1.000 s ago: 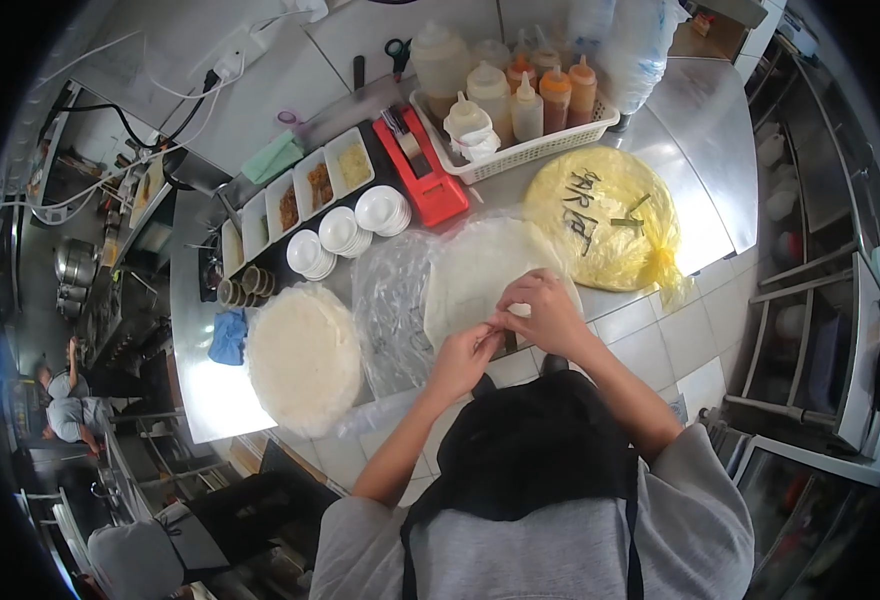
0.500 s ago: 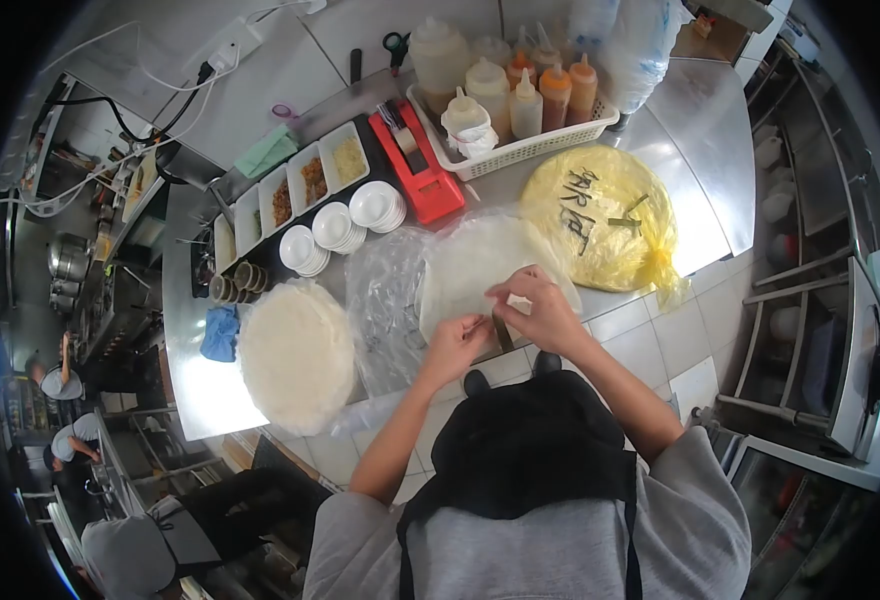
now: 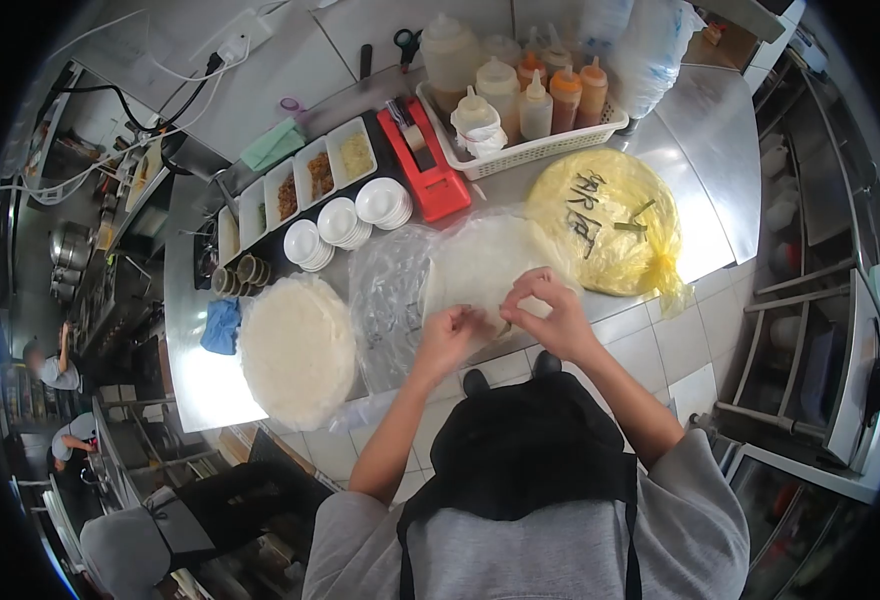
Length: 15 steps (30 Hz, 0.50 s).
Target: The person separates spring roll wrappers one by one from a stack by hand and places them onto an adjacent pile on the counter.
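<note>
My right hand (image 3: 548, 312) pinches a small dark strip of tape (image 3: 505, 327) between thumb and forefinger, low over the near edge of a clear plastic bag. Just to its left, my left hand (image 3: 447, 343) hovers with its fingertips smeared by motion. Beneath both hands lies the clear plastic bag (image 3: 480, 260) with a flat, pale round stack inside. Right of it, a knotted yellow plastic bag (image 3: 600, 215) bears black handwriting and short olive-coloured strips.
A pale round stack of thin sheets (image 3: 298, 350) and crumpled clear plastic (image 3: 390, 300) lie to the left. Behind are small white dishes (image 3: 340, 220), food trays (image 3: 285, 195), a red tape dispenser (image 3: 440, 190) and a basket (image 3: 550, 145) of squeeze bottles. Other people work at far left.
The tape strip hung visibly between both hands before; now only a little shows at my right fingertips. My left hand has shifted slightly left, away from the right. The view has moved a little.
</note>
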Each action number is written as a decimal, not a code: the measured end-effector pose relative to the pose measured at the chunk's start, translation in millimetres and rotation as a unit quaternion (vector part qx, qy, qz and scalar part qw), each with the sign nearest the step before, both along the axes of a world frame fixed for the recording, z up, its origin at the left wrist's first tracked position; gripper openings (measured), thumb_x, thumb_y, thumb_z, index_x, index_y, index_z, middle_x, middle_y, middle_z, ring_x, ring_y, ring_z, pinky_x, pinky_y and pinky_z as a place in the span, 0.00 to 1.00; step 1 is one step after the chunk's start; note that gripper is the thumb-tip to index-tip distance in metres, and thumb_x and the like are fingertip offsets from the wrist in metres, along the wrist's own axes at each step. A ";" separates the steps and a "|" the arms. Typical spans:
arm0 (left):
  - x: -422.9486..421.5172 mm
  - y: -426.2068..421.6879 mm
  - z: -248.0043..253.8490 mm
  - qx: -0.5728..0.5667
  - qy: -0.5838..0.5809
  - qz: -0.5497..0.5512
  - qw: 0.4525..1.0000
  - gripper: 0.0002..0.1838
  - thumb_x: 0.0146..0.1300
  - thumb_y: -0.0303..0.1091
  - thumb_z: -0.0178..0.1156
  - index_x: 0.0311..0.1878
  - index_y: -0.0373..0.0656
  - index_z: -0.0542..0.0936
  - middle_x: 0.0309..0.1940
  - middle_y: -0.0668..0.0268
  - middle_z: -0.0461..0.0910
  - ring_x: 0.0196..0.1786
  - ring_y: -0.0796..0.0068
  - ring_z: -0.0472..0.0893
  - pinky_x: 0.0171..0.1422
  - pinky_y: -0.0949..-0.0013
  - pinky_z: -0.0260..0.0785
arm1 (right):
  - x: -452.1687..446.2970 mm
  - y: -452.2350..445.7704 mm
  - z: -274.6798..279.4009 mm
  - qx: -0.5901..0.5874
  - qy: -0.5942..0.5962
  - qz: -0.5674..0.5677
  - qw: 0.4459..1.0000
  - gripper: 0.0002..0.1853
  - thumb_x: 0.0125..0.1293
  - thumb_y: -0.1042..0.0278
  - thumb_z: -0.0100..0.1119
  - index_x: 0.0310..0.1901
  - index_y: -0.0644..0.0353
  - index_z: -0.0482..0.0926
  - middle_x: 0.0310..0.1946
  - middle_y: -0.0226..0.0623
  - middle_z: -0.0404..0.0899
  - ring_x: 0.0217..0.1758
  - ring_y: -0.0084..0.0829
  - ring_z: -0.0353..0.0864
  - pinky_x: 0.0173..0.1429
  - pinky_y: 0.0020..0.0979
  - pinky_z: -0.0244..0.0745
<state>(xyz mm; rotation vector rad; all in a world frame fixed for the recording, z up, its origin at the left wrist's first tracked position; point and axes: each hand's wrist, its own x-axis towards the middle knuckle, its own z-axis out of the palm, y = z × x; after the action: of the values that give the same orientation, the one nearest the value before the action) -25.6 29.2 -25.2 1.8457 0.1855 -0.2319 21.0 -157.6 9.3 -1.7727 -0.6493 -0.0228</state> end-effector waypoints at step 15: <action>27.2 59.2 69.3 0.049 -0.218 0.083 0.971 0.14 0.66 0.39 0.54 0.42 0.36 0.77 0.31 0.72 0.78 0.34 0.87 0.72 0.40 0.79 0.65 | 51.1 -37.6 21.8 -0.149 -0.076 -0.102 0.980 0.23 0.48 0.63 0.70 0.47 0.60 0.78 0.55 0.44 0.70 0.62 0.38 0.65 0.62 0.37 0.63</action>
<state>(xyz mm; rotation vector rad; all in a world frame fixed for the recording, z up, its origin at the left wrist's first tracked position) 1.6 88.4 44.1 1.9194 0.0442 0.3037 72.1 -195.2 31.2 -2.1394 -0.6005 -0.2135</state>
